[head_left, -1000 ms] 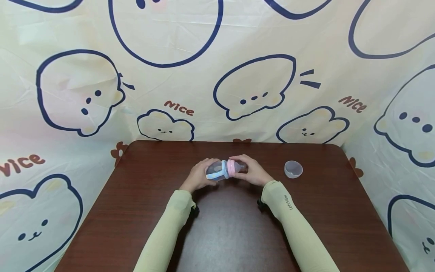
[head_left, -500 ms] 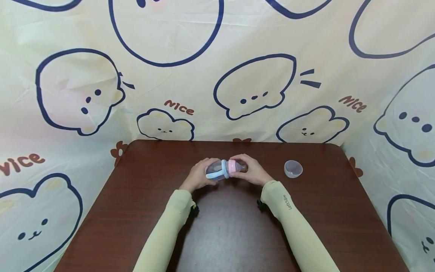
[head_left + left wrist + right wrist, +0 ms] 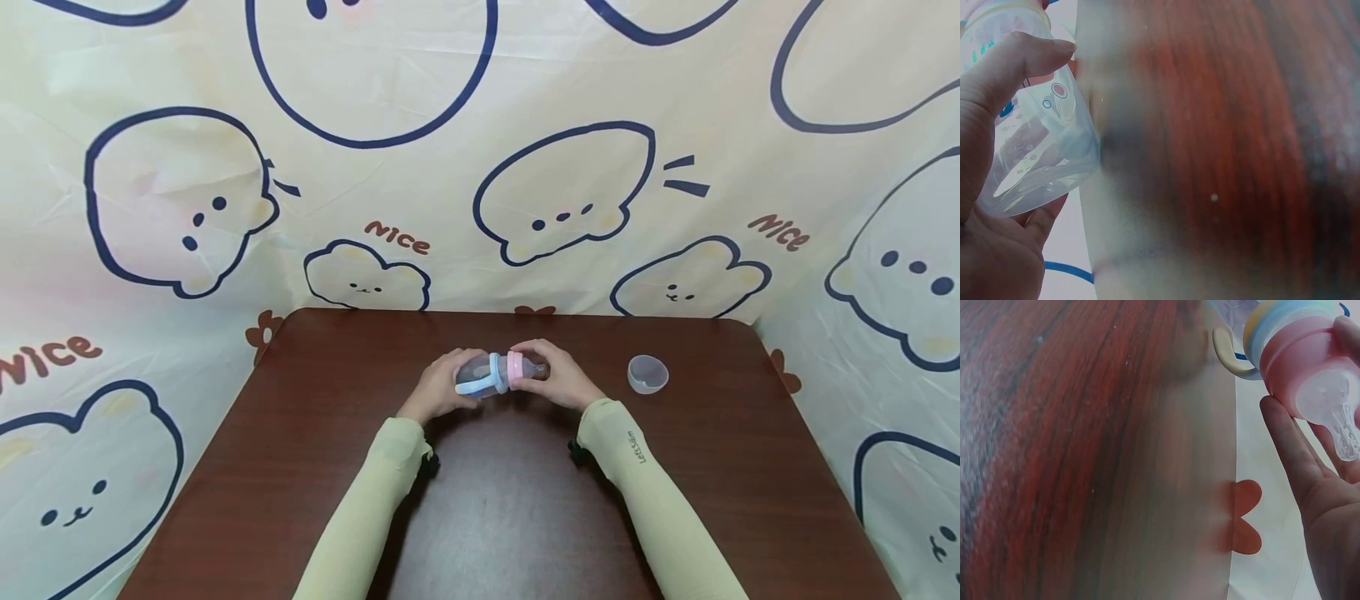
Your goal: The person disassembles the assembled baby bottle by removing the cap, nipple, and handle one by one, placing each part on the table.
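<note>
A clear baby bottle (image 3: 474, 368) lies sideways between both hands over the table, its base to the left. My left hand (image 3: 437, 387) grips the bottle body, thumb across its side in the left wrist view, where printed marks show on the clear wall (image 3: 1047, 156). A light blue handle ring (image 3: 497, 372) sits round the neck. Right beside it is the pink screw ring (image 3: 1300, 356), with a clear teat (image 3: 1341, 419) standing out of it. My right hand (image 3: 558, 377) pinches this pink ring between thumb and fingers, the teat pointing toward the palm.
A small clear cup-shaped cap (image 3: 647, 374) stands on the brown wooden table (image 3: 510, 517), to the right of the right hand. Behind the table and along both sides hangs a pale curtain (image 3: 570, 75) with cartoon outlines.
The pink ring and the right hand have shifted very slightly to the right. The left hand keeps its hold on the bottle, nearly still.
</note>
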`<move>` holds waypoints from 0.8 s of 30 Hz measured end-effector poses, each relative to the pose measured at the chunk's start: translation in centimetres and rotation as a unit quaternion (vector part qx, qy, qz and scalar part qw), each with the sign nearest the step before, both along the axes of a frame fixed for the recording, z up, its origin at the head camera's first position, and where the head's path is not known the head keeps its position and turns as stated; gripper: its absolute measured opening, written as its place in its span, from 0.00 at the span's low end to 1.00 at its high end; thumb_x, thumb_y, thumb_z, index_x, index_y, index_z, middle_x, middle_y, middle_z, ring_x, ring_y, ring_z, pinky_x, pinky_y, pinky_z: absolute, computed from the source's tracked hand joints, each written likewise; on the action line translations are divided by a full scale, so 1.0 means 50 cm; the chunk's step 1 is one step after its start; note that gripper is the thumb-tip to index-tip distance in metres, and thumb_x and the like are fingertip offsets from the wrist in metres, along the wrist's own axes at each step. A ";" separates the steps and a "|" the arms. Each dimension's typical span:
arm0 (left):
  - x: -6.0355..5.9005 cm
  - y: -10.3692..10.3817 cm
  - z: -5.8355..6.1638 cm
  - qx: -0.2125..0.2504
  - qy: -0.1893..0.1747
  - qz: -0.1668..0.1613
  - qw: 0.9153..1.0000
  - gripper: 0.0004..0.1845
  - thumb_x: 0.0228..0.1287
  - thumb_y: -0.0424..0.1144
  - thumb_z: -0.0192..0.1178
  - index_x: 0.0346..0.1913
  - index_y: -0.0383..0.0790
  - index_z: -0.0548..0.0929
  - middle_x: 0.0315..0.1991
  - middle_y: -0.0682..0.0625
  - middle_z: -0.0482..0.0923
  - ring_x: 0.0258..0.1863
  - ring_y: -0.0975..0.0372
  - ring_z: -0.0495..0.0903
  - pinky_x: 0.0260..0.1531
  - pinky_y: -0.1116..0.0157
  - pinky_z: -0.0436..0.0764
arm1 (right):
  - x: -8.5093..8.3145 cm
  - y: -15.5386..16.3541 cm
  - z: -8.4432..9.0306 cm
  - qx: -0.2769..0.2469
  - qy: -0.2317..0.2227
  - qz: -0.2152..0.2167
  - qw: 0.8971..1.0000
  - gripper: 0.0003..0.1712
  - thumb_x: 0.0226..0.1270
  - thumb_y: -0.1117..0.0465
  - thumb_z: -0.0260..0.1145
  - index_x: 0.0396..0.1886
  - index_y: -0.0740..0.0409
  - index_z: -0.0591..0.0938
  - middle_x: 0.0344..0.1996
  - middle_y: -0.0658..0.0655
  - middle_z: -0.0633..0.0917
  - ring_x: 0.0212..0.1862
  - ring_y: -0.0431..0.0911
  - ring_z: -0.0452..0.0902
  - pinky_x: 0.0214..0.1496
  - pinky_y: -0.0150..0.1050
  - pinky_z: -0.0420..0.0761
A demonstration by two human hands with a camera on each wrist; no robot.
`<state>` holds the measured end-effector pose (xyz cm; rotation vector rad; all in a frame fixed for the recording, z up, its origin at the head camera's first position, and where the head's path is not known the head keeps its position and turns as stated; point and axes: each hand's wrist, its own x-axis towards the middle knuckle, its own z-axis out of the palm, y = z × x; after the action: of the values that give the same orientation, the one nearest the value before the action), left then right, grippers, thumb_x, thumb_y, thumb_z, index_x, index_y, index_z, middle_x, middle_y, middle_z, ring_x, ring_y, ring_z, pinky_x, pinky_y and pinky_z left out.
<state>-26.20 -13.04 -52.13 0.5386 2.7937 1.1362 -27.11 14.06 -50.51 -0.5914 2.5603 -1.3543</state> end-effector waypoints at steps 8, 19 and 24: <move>0.003 0.003 0.000 0.004 0.005 -0.002 1.000 0.45 0.40 0.35 0.86 0.64 0.61 0.79 0.56 0.52 0.80 0.56 0.53 0.75 0.60 0.44 0.76 | 0.000 0.011 -0.001 0.000 0.004 -0.004 1.000 0.36 0.59 0.50 0.81 0.66 0.35 0.76 0.65 0.48 0.78 0.65 0.51 0.72 0.70 0.55 0.76; 0.002 -0.004 0.001 0.011 0.014 -0.004 1.000 0.45 0.38 0.34 0.87 0.64 0.58 0.79 0.56 0.51 0.81 0.56 0.52 0.76 0.60 0.44 0.76 | -0.002 0.014 0.005 -0.002 0.010 -0.015 1.000 0.36 0.59 0.50 0.81 0.66 0.35 0.77 0.64 0.48 0.78 0.64 0.52 0.74 0.68 0.55 0.78; 0.002 -0.001 0.001 0.015 0.009 -0.004 1.000 0.45 0.38 0.33 0.87 0.64 0.58 0.79 0.57 0.51 0.81 0.57 0.51 0.76 0.60 0.43 0.76 | -0.003 0.026 0.010 -0.004 0.013 -0.021 1.000 0.36 0.60 0.51 0.80 0.67 0.36 0.76 0.66 0.49 0.78 0.65 0.53 0.74 0.67 0.55 0.79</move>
<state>-26.08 -13.09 -52.08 0.5643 2.7910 1.1783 -27.24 15.36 -50.00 -0.5624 2.6034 -1.3798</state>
